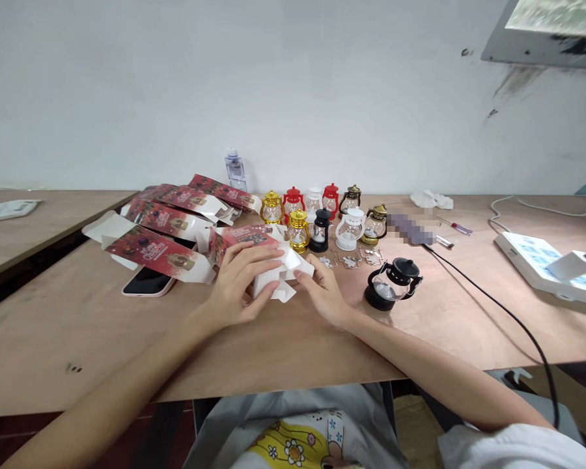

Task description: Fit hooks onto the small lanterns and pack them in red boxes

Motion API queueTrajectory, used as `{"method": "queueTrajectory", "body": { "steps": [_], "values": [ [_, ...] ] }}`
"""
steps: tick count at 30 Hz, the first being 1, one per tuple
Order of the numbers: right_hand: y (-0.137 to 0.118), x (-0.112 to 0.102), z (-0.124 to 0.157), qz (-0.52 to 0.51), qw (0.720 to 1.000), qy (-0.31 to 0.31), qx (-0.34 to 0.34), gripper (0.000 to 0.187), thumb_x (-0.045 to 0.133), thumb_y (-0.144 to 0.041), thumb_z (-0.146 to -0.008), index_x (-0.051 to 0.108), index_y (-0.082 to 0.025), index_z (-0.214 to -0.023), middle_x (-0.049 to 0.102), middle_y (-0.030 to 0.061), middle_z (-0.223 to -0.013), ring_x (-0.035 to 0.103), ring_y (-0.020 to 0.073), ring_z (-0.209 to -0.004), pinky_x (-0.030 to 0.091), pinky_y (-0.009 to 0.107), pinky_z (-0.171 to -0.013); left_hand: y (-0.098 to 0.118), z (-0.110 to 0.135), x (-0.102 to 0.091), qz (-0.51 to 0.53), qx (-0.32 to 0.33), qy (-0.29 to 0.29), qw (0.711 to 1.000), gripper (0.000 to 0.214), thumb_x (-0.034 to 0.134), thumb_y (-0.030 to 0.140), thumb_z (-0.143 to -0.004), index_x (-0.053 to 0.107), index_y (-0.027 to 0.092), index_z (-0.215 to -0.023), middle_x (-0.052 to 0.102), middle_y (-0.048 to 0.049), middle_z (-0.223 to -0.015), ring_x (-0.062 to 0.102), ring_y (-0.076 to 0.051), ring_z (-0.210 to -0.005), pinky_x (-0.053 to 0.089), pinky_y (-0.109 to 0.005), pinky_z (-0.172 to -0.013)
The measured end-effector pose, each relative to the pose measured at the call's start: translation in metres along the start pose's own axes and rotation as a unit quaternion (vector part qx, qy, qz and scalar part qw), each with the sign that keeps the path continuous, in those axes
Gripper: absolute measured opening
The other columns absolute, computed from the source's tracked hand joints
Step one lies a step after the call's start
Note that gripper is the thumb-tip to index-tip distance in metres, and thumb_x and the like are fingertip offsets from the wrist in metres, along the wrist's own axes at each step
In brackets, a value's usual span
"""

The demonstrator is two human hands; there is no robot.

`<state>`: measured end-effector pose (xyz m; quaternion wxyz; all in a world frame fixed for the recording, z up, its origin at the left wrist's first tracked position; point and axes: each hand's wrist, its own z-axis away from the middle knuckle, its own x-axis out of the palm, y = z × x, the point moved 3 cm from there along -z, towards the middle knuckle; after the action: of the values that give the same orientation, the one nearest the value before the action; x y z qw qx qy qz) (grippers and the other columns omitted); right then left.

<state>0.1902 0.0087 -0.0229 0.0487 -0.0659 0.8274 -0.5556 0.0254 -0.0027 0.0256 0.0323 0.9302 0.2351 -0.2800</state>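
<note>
1. Presently, in the head view, the folding carton (288, 257) sits between my two hands, above the table (215, 365) and directly in front of me, with both hands touching it
2. My left hand (241, 280) has it from the left: the fingers lie over the top, slightly fanned, and the thumb runs along the near side, so the span is about as wide as the carton
3. My right hand (326, 296) is closed more narrowly, thumb and fingers pinching at the white flaps (284, 292); how firmly, I cannot tell
4. As I judge it, the relation that matters is this: the carton's long axis slants from far left to near right, so its flapped end points towards my right hand, the nearer one to it, while my left hand spans the body
5. Just right of my right hand, well apart from the carton, stands a black lantern (393, 283); the group of lanterns (350, 228) is beyond my hands, and the flattened cartons (159, 251) lie to my left, one over a phone (148, 283)
</note>
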Motion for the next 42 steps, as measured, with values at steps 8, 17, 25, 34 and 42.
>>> {"method": "queueTrajectory", "body": {
  "steps": [8,17,25,34,42],
  "values": [
    [0.002,0.007,0.003,-0.070,0.996,-0.032,0.043,0.030,0.059,-0.046,-0.079,0.043,-0.022,-0.072,0.044,-0.0028,-0.074,0.046,0.0118,-0.069,0.053,0.027,-0.061,-0.007,0.001,0.001,0.029,-0.032,-0.014,0.999,0.027,0.053,0.016,-0.085,0.052,0.021,-0.112,0.066,-0.0094,-0.111,0.061,-0.022,-0.105,0.046,-0.039,-0.089],
    [-0.002,0.001,0.004,0.019,1.000,-0.023,0.004,0.027,0.054,-0.043,-0.084,0.043,-0.022,-0.072,0.043,-0.0037,-0.067,0.044,0.0111,-0.063,0.044,0.025,-0.061,-0.010,0.002,0.000,-0.047,0.020,-0.063,0.997,0.059,0.069,0.039,-0.075,0.044,0.022,-0.126,0.062,-0.0133,-0.116,0.060,-0.027,-0.105,0.045,-0.041,-0.086],
    [-0.011,0.002,0.007,0.046,0.998,-0.025,-0.026,0.021,0.048,-0.038,-0.088,0.043,-0.022,-0.076,0.046,-0.0026,-0.069,0.044,0.0120,-0.064,0.040,0.024,-0.060,-0.005,0.003,-0.003,-0.081,0.065,-0.013,0.995,0.035,0.071,0.032,-0.073,0.054,0.024,-0.102,0.061,-0.0111,-0.114,0.061,-0.025,-0.098,0.049,-0.039,-0.077],
    [-0.014,0.002,0.009,0.107,0.994,-0.007,-0.036,0.018,0.047,-0.035,-0.089,0.045,-0.021,-0.078,0.049,-0.0039,-0.067,0.048,0.0112,-0.062,0.041,0.024,-0.059,-0.001,0.001,0.000,-0.100,0.067,-0.049,0.992,0.016,0.067,0.029,-0.075,0.058,0.019,-0.085,0.059,-0.0127,-0.112,0.060,-0.026,-0.099,0.051,-0.040,-0.077],
    [-0.016,0.004,0.016,0.077,0.984,-0.029,-0.158,0.041,0.054,-0.033,-0.089,0.040,-0.029,-0.127,0.051,0.0074,-0.129,0.055,0.0169,-0.111,0.052,0.030,-0.081,0.002,0.002,0.001,-0.059,0.056,-0.023,0.996,0.027,0.068,0.024,-0.073,0.052,0.023,-0.095,0.055,-0.0113,-0.114,0.058,-0.025,-0.101,0.051,-0.041,-0.080]
  ]
}}
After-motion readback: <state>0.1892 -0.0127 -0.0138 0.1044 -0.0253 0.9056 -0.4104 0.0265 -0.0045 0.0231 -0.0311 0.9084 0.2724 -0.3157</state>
